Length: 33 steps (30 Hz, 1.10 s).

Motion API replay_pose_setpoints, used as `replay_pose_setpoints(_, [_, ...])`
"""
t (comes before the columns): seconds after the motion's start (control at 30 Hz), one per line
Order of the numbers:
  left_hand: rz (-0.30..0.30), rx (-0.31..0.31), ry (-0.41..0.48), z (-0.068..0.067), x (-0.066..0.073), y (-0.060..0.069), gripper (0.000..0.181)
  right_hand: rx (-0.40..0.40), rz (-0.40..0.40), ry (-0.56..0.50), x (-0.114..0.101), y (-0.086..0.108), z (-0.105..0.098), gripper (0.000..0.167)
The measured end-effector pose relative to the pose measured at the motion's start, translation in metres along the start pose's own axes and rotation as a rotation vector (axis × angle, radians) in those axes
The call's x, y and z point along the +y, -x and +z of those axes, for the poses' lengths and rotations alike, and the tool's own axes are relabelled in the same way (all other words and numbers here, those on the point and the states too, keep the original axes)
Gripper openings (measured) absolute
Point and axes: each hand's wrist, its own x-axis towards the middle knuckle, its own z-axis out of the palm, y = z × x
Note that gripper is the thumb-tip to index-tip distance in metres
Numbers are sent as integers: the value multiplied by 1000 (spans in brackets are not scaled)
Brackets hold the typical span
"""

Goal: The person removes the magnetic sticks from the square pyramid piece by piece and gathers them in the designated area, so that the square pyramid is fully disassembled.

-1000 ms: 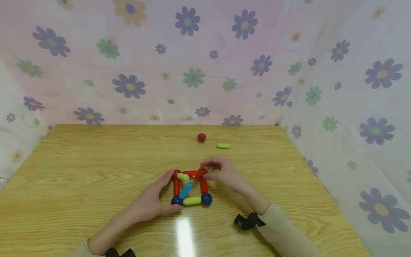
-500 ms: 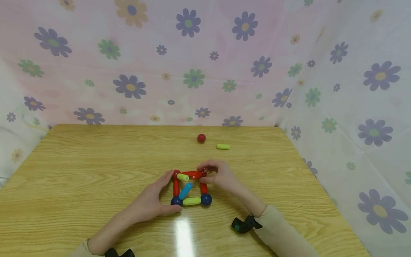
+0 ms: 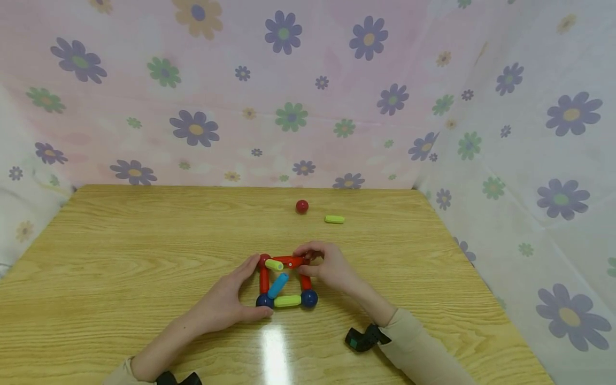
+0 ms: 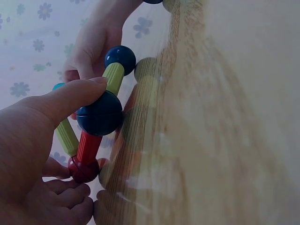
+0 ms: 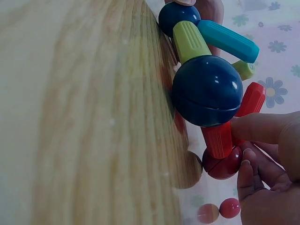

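Note:
A four-sided frame of magnetic sticks and balls lies on the wooden table. Dark blue balls (image 3: 309, 298) form its near corners, red balls (image 5: 222, 164) its far ones. Red sticks make up the sides, and a yellow-green stick (image 3: 287, 301) the near edge. From its corners a blue stick (image 3: 277, 286), another yellow-green stick (image 4: 66, 137) and a red stick (image 5: 253, 99) slant upward. My left hand (image 3: 218, 302) grips the left side, thumb on the near blue ball (image 4: 99, 114), fingers by the far red ball. My right hand (image 3: 334, 267) pinches the slanting red stick at its base, fingers touching the ball.
Farther back on the table (image 3: 144, 230) lie a loose red ball (image 3: 302, 206) and a loose yellow-green stick (image 3: 334, 219). Flowered cloth (image 3: 289, 144) hangs along the back and sides. Black wrist devices (image 3: 364, 338) sit at both cuffs.
My right hand has shifted slightly left and nearer, from around the far right red ball onto the base of the slanting red stick. The left hand and frame stay put.

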Motion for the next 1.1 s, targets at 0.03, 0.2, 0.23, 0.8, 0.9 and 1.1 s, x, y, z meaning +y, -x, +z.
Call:
replay_pose_setpoints(0.03, [-1, 0, -1, 0, 0, 0, 116, 1, -2, -2, 0, 0, 0, 26])
replay_pose_setpoints(0.2, [2, 6, -10, 0, 0, 0, 117, 2, -26, 0, 1, -1, 0, 27])
replay_pose_setpoints(0.23, [2, 5, -12, 0, 0, 0, 117, 3, -33, 3, 1, -1, 0, 27])
replay_pose_setpoints(0.8, [-9, 6, -19, 0, 1, 0, 116, 0, -31, 3, 2, -1, -10, 23])
replay_pose_setpoints(0.9, [-10, 6, -23, 0, 1, 0, 116, -2, -7, 7, 3, -2, -15, 23])
replay_pose_setpoints(1.1, [-8, 3, -27, 0, 0, 0, 116, -4, 8, -13, 10, -3, -24, 22])
